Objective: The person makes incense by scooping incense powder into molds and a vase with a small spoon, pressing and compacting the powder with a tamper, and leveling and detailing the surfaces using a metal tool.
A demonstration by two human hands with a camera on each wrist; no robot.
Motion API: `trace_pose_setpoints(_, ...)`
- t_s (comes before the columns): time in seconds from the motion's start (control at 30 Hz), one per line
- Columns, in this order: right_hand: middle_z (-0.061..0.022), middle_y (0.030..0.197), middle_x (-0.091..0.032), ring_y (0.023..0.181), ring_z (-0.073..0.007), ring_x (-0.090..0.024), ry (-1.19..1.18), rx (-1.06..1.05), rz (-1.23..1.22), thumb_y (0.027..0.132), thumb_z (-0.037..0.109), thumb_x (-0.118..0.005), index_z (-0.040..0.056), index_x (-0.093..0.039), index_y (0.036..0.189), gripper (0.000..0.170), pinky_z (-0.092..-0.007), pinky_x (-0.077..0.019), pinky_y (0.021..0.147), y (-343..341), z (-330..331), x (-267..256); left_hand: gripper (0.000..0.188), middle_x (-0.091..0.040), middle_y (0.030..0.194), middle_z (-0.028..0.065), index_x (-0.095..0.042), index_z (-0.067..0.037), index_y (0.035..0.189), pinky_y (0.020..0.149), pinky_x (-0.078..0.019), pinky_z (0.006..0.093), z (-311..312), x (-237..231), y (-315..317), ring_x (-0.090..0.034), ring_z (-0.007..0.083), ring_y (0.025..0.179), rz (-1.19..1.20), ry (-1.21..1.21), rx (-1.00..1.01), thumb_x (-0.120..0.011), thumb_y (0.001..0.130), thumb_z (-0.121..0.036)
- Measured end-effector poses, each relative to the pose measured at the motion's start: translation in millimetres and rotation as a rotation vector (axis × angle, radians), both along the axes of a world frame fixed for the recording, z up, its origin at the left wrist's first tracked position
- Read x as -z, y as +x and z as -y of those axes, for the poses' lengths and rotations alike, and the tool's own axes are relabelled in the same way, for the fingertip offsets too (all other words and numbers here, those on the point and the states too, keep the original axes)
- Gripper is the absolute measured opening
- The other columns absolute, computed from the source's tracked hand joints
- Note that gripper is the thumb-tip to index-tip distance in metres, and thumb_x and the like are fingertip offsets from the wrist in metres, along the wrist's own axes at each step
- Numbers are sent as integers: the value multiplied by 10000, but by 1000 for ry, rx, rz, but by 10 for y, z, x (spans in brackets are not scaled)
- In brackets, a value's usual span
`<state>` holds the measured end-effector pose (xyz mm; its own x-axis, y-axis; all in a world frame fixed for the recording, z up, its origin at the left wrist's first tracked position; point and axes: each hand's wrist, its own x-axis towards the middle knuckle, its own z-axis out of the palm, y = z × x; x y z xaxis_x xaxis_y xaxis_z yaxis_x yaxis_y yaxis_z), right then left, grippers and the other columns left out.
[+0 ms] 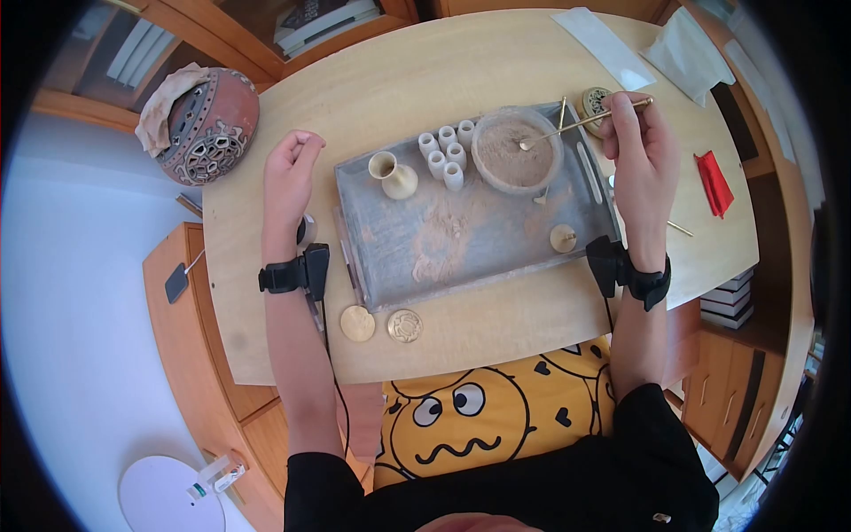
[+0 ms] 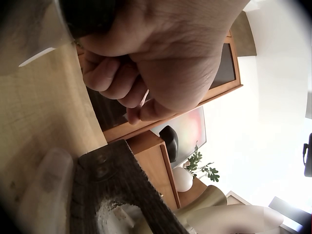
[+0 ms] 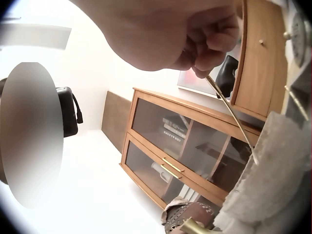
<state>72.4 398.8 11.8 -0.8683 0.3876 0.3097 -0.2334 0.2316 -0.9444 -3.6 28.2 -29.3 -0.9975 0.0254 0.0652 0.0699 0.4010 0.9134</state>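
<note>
My right hand (image 1: 645,168) pinches a slim brass spoon (image 1: 576,126) near its upper end. The spoon's small scoop reaches down over the grey-brown powder (image 1: 510,155) in a round, pale bowl (image 1: 480,165). In the right wrist view, the spoon (image 3: 231,111) slants down to the bowl (image 3: 273,165). Left of the grey tray (image 1: 390,284), my left hand (image 1: 291,173) idles with loosely curled fingers around nothing. The bowl stands at the tray's back right. Near it are several small white cups (image 1: 436,162) and a cream vase (image 1: 395,176).
Loose powder (image 1: 441,239) lies across the tray, with a small round lid-like piece (image 1: 563,238) at its right. Two gold discs (image 1: 358,324) lie in front. A pierced round case (image 1: 596,105), red pouch (image 1: 714,184) and white paper (image 1: 605,46) lie right; a patterned pot (image 1: 213,129) stands left.
</note>
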Motion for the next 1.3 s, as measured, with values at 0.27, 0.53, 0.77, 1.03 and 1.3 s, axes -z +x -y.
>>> trace_pose_setpoints(0.27, 6, 668, -588, 587, -37, -469, 4, -12, 104, 990, 270, -560, -21, -648, 920, 312, -210, -351, 524, -44, 40, 60, 156, -475, 701, -83, -595, -32, 876, 569, -287, 204, -33, -69, 33, -374, 12, 640, 32, 35, -33, -592, 955, -166)
trace_pose_setpoints(0.53, 3, 656, -587, 560, -45, -446, -72, -53, 189, 997, 302, -546, -5, -657, 902, 339, -209, -341, 514, -97, 17, 131, 160, -480, 703, -80, -597, -30, 877, 565, -284, 200, -20, -46, 21, -376, 8, 638, 21, 36, -21, -592, 958, -168)
trace_pose_setpoints(0.77, 6, 683, -595, 554, -34, -428, -178, -18, 188, 1001, 310, -548, 10, -660, 909, 334, -205, -327, 503, -95, -23, 130, 154, -486, 707, -78, -601, -28, 884, 560, -283, 199, -28, -58, 23, -379, 7, 636, 27, 39, -20, -592, 959, -162)
trace_pose_setpoints(1.03, 4, 707, -613, 551, -26, -417, -307, -23, 139, 998, 292, -560, 5, -656, 914, 313, -194, -310, 494, -104, -56, 173, 158, -497, 708, -74, -604, -25, 889, 572, -297, 200, -19, -50, 19, -394, 10, 642, 27, 50, -16, -590, 962, -165)
trace_pose_setpoints(1.3, -5, 734, -645, 557, -26, -417, -402, -140, 139, 999, 285, -563, 21, -659, 926, 291, -198, -312, 491, -50, 276, 75, 152, -383, 647, -112, -626, -82, 932, 477, -214, 199, -10, -5, 0, -310, -5, 538, -30, -9, -5, -566, 971, -216)
